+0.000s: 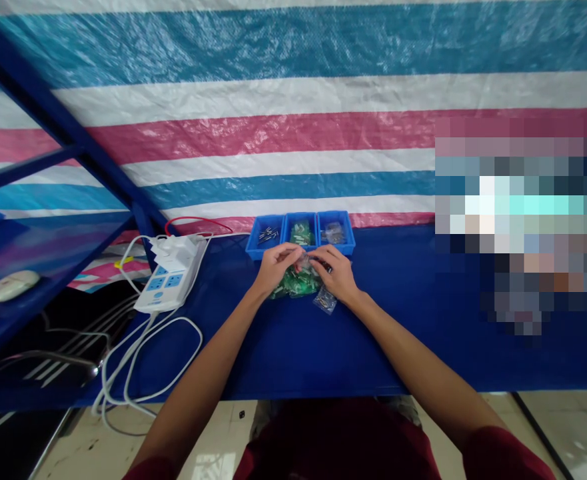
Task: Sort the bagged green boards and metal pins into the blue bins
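My left hand and my right hand meet over the blue table, fingers bent and pinching a small clear plastic bag between them. Something reddish shows at the bag, too small to name. Under my hands lies a heap of green-looking plastic packets. By the heel of my right hand rests a clear packet of small metal parts. Just beyond my fingers stand three joined blue bins: the left bin has loose metal pins, the middle bin green packets, the right bin clear packets.
A white power strip with plugs lies at the left, its white cable looping over the table's front edge. A blue metal frame rises at the left, beside a shelf holding a computer mouse. Striped sheeting hangs behind; the right side is pixelated.
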`<act>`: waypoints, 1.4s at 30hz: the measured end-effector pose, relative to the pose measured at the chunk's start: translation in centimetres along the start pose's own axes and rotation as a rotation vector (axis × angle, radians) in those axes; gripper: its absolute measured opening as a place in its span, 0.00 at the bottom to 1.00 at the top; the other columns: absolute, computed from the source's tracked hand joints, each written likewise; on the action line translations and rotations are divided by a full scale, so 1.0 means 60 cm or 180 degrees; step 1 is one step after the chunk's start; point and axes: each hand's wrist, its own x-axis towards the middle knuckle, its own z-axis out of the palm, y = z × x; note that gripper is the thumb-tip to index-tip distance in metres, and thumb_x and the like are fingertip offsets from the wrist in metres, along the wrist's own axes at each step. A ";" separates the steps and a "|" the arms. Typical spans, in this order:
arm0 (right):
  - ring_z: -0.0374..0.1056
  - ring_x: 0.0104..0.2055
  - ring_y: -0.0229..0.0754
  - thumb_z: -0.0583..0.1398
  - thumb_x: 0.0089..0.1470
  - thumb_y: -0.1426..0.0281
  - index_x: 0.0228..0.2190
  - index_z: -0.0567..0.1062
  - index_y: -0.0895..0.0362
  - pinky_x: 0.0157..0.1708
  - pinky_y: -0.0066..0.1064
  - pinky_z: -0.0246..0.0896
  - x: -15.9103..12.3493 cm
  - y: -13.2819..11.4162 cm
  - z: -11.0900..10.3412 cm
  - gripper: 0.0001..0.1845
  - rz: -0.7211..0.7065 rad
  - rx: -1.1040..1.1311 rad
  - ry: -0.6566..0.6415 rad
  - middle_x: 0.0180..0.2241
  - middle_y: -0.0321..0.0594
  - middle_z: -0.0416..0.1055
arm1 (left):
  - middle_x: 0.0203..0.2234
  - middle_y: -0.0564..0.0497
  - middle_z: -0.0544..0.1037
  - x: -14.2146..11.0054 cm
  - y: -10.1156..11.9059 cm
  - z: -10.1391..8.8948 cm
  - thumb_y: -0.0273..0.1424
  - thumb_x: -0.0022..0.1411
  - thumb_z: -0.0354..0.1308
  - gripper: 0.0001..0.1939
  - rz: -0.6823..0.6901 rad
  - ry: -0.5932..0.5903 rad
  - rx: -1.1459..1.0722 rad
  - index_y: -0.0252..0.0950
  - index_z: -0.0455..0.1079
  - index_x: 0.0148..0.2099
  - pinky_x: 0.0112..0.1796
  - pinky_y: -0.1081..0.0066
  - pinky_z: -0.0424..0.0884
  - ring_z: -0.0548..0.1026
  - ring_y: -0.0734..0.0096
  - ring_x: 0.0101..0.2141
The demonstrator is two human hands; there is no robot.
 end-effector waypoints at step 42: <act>0.60 0.18 0.33 0.59 0.53 0.56 0.27 0.74 0.57 0.21 0.26 0.57 0.002 0.000 0.000 0.16 0.1268 0.1254 -0.0555 0.19 0.32 0.67 | 0.19 0.53 0.73 -0.006 0.000 -0.007 0.40 0.54 0.63 0.14 0.0269 0.0185 0.0786 0.33 0.76 0.34 0.20 0.75 0.62 0.65 0.77 0.17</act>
